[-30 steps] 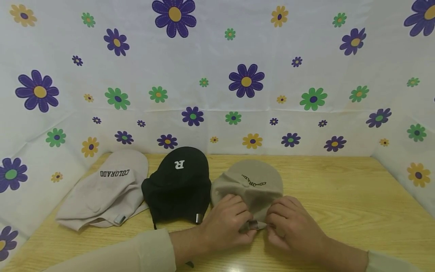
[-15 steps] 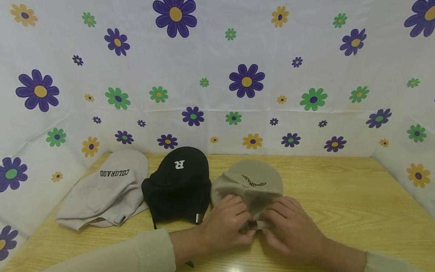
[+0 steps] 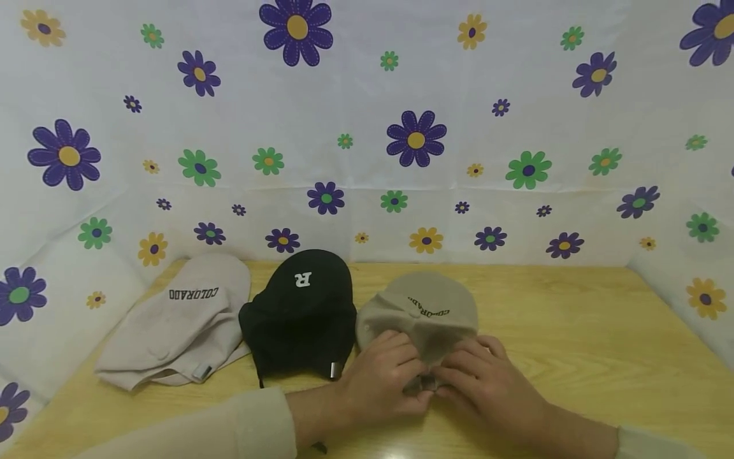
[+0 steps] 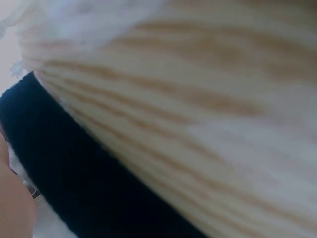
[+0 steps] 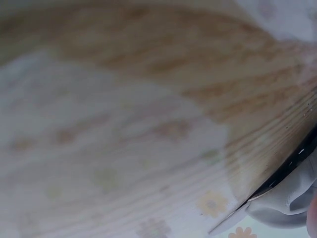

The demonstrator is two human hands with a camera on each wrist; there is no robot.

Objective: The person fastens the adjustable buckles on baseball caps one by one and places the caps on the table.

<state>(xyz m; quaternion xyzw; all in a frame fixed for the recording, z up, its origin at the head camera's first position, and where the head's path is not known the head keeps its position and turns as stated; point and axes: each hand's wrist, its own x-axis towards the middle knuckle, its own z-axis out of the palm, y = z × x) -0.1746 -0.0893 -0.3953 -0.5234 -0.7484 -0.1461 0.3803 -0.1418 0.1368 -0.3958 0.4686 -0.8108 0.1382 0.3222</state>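
A tan baseball cap (image 3: 427, 293) with dark lettering lies on the table in the head view, brim away from me. At its near edge, my left hand (image 3: 384, 370) pinches the back strap beside a small metal buckle (image 3: 429, 382). My right hand (image 3: 487, 382) pinches the strap on the buckle's other side, its fingertips close to the left hand's. The fingers hide most of the strap. The left wrist view catches only a bit of the hand (image 4: 15, 208) and blurred dark fabric; the right wrist view has a fingertip (image 5: 312, 218) by pale cap cloth (image 5: 282, 210).
Left of the tan cap lie a black cap (image 3: 298, 331) with a white letter and a pale cap (image 3: 178, 319) with dark lettering. Both have metal buckles. A flowered white cloth (image 3: 367, 127) stands behind the wooden table (image 3: 573, 338).
My right hand has shifted left toward the buckle, and less strap shows between the hands. The left hand stays in place. The other caps have not moved.
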